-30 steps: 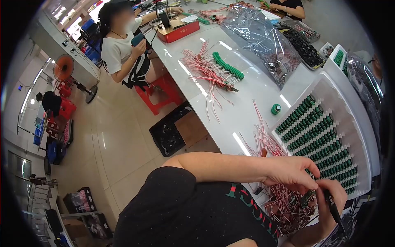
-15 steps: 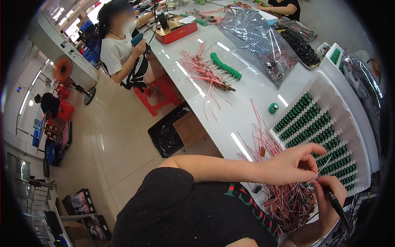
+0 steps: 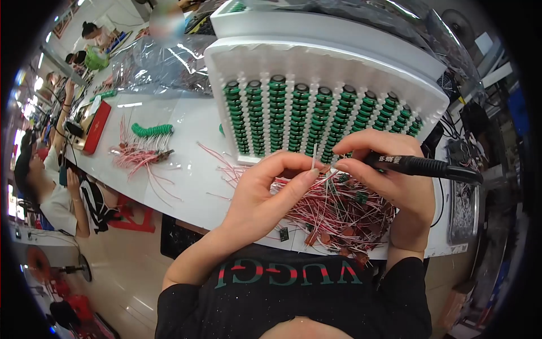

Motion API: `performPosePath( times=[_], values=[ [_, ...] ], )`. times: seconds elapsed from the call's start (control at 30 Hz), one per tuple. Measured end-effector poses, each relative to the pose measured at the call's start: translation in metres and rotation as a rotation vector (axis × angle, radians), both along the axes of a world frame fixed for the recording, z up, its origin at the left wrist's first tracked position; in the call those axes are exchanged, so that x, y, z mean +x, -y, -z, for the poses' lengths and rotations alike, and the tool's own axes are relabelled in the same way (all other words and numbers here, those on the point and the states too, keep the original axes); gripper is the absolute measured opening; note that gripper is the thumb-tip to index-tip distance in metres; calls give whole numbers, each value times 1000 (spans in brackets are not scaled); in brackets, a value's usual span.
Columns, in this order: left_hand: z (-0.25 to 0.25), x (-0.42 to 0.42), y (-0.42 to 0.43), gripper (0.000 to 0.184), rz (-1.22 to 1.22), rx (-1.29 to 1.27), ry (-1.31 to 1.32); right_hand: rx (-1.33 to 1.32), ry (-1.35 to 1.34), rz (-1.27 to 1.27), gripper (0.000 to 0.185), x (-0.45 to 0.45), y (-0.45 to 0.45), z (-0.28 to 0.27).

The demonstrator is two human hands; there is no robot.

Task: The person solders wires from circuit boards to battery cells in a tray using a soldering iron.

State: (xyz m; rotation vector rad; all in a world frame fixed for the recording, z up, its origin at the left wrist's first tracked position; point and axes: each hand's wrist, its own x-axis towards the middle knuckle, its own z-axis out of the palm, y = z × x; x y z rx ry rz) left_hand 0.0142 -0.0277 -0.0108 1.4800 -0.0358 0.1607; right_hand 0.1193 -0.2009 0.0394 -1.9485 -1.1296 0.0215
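My left hand (image 3: pixel 257 195) pinches a thin white wire (image 3: pixel 315 155) upright between thumb and forefinger. Close on its right, my right hand (image 3: pixel 395 183) holds a soldering iron (image 3: pixel 418 166) by its black handle; the cable end points right and its tip is hidden by my fingers. The fingertips of both hands nearly meet around small wire ends, too fine to make out. Below them lies a tangled heap of red and white wires (image 3: pixel 327 209) with small brown and green parts. A small dark circuit board (image 3: pixel 284 233) rests by the table's front edge.
A white foam tray (image 3: pixel 333 51) with rows of green ring-shaped parts (image 3: pixel 276 113) leans up behind my hands. Farther left on the white table (image 3: pixel 192 121) are a green coil row (image 3: pixel 151 130), more wires (image 3: pixel 138 158) and a red box (image 3: pixel 97 127). A person sits at left.
The view has swung right, bringing the tray and both hands to the middle. My left hand's raised forefinger has come down onto the wire; the right hand still holds the soldering iron.
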Motion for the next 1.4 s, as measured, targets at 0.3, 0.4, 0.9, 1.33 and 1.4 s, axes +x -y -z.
performPosePath(
  times=[0.3, 0.4, 0.9, 1.33, 1.4],
  values=[
    [2, 11, 3, 14, 28, 194, 52, 25, 0, -32, 16, 6, 0, -4],
    [6, 15, 6, 14, 55, 288, 131, -1, 25, -70, 15, 8, 2, -2],
    [-17, 9, 7, 15, 73, 34, -65, 38, -69, -111, 14, 3, -6, -6],
    [-25, 14, -5, 12, 202, -101, -89, 110, -111, -114, 15, 2, -4, -10],
    [-26, 19, -6, 12, 241, -88, -95, 99, -142, -126, 14, 3, -1, -13]
  ],
)
